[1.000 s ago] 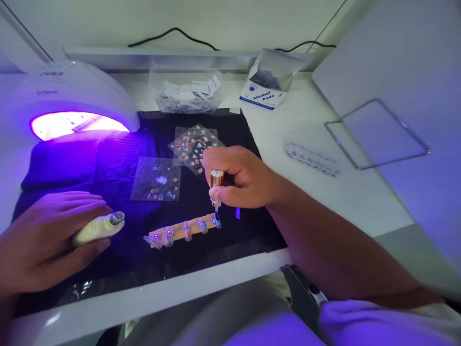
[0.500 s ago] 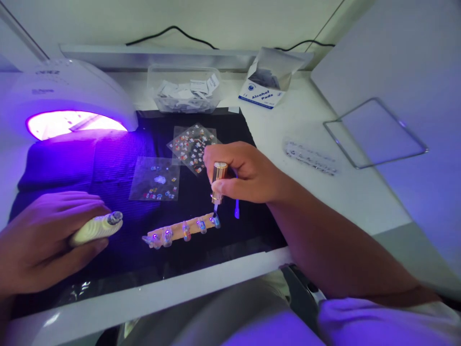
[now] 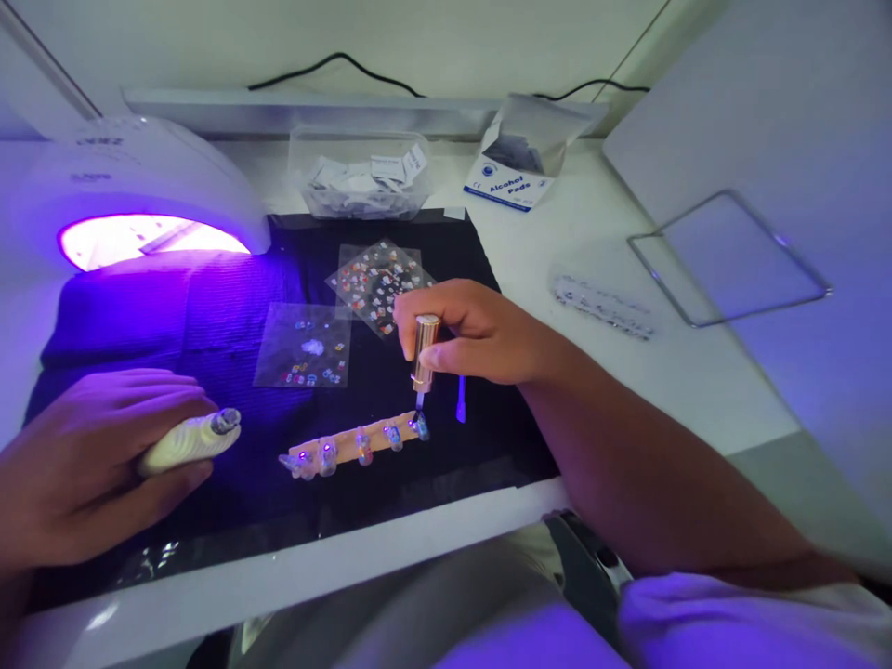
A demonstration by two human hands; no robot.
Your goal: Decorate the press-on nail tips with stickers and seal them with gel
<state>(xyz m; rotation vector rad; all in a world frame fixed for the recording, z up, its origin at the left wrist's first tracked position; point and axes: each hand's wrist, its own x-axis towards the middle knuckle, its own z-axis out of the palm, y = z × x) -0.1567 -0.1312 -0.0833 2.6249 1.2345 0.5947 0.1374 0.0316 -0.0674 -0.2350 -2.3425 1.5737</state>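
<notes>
My right hand (image 3: 474,330) pinches the gold cap of a nail polish brush (image 3: 425,353), bristles pointing down. The brush tip touches the rightmost of several decorated false nails (image 3: 363,448) mounted in a row on a wooden stick (image 3: 345,439). To the left, my left hand (image 3: 104,465) is closed around an open cream polish bottle (image 3: 188,443), tilted with its neck toward the right. A thin purple-lit stick (image 3: 461,401) with a flat tip shows below my right hand; its other end is hidden, so I cannot tell whether the hand holds it.
A lit nail lamp (image 3: 160,186) stands at the left on a black cloth (image 3: 474,455). Sticker sheets (image 3: 303,346) lie mid-cloth. Behind are a clear tub of packets (image 3: 359,200) and an alcohol pads box (image 3: 508,177). A metal frame (image 3: 728,260) is at the right.
The view has shifted very slightly. Both hands keep their holds, and the brush stays at the rightmost nail with hardly any movement.
</notes>
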